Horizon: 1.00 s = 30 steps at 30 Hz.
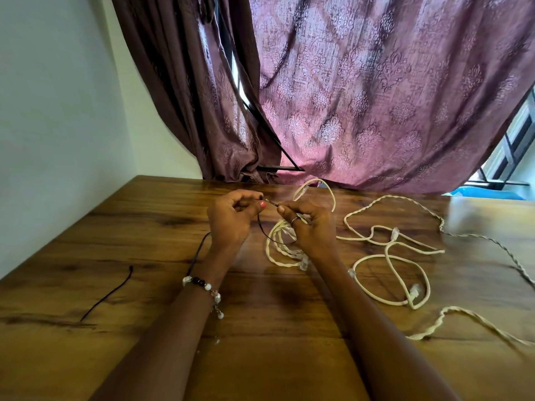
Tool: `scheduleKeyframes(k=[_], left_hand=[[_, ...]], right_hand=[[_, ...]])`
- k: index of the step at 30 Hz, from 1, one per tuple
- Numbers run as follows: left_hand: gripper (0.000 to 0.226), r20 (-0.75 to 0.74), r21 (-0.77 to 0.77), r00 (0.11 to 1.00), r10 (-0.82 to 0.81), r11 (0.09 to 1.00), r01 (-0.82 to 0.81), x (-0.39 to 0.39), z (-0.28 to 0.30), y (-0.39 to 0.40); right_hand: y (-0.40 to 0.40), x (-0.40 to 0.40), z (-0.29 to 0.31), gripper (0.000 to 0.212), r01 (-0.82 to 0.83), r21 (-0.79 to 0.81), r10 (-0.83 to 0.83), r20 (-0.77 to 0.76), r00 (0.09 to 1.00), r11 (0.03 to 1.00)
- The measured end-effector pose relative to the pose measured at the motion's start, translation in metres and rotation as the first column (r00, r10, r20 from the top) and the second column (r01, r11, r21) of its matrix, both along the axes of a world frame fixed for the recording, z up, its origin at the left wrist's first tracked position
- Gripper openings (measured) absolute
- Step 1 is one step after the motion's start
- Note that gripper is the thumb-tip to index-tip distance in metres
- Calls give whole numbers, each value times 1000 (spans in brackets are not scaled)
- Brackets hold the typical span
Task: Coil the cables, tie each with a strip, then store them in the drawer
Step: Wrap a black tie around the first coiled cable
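A coiled cream cable (279, 241) rests on the wooden table (144, 227) under my right hand (311, 224), which grips the coil and pinches one end of a thin black strip (267, 234). My left hand (231, 218) pinches the strip's other end just left of it; the strip loops down around the coil. One clear plug of the coil sticks up behind my right hand. A second cream cable (390, 273) lies loose in loops to the right. A twisted cream cable (463, 235) trails along the far right.
Two more black strips lie on the table: one (108, 293) at the left, another (199, 250) beside my left wrist. A patterned curtain (376, 96) hangs behind the table's far edge. A white wall borders the left side. No drawer is in view.
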State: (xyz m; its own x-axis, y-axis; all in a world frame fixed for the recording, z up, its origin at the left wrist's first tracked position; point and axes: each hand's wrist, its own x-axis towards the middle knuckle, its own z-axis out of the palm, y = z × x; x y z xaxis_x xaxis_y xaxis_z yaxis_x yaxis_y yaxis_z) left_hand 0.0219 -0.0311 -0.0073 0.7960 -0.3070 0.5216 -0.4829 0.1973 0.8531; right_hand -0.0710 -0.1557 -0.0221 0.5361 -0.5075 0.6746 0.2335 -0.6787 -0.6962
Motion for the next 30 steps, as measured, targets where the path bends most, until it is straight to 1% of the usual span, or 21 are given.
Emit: scheduleKeyframes(k=[5,11,20,22,26,30], left_hand=[[19,-2,-23,1000,26,999,-26,0,0,1],[20,26,2,999,24,1000,-24,2,-1,1],[22,93,45,995,28,998,-33,3,-1,0],[21,85,55,996,2,998,-6,4,-1,1],[19,30,84,993,-115,990,112,2,4,5],[18,-20,64,971,-237,969,238,3,9,9]], right_hand=[[-1,0,0,9,15,8,-15,4,1000,1000],[1,0,1,9,4,-29,-4,5,1000,1000],[0,1,0,10,0,-27,0,12,1000,1000],[0,0,1,10,-6,-24,6,15,1000,1000],[0,0,2,9,-9,-35,9,11,1000,999],[-2,-1,2,10,-22,-41,22,12,1000,999]])
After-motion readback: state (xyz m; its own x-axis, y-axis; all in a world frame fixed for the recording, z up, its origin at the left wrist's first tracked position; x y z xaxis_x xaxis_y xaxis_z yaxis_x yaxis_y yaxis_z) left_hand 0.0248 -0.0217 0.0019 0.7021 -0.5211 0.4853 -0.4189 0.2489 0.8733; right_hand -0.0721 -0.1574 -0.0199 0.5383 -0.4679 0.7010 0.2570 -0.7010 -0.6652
